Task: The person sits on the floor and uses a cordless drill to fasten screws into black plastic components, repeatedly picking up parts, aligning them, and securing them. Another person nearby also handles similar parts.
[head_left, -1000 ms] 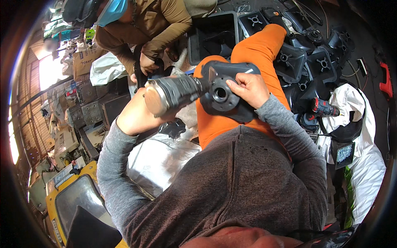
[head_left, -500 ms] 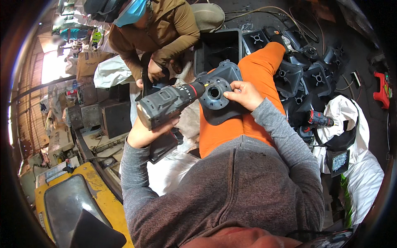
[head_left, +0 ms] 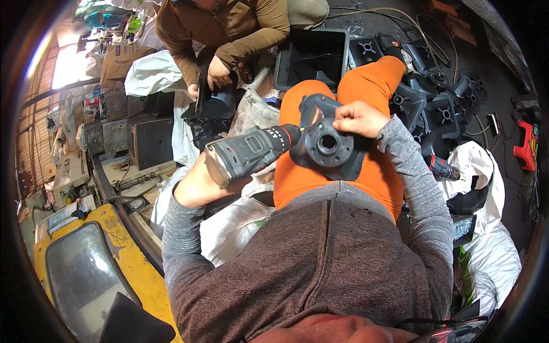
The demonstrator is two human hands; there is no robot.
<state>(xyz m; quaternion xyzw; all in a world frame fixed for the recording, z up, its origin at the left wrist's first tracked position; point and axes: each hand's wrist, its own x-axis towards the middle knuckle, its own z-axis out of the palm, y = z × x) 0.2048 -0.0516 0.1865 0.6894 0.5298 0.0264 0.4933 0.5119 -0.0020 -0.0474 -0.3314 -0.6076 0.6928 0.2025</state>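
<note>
My left hand (head_left: 201, 178) is wrapped round the grip of a grey-and-black cordless drill (head_left: 245, 154) with a red ring. The drill's tip points right and meets the left rim of a black flanged housing (head_left: 338, 154). This housing rests on my orange-trousered thighs, its round flange with a central hole facing up and its wider base beneath. My right hand (head_left: 361, 119) is closed at the flange's upper right edge, thumb and fingertips pressed on it. Whether a small screw is also between those fingers cannot be seen.
Ahead, a co-worker in a brown jacket handles a black part (head_left: 220, 103). An open black crate (head_left: 311, 60) stands beyond my knees. Several black housings (head_left: 443, 114) are heaped to the right, near a second drill (head_left: 443, 167) and white sacks (head_left: 486, 228). Yellow machinery (head_left: 120, 240) lies left.
The housing has shifted right and turned on my lap. My right hand has moved up and right along its flange. The drill has gone slightly right and lower, its tip now at the flange's left side.
</note>
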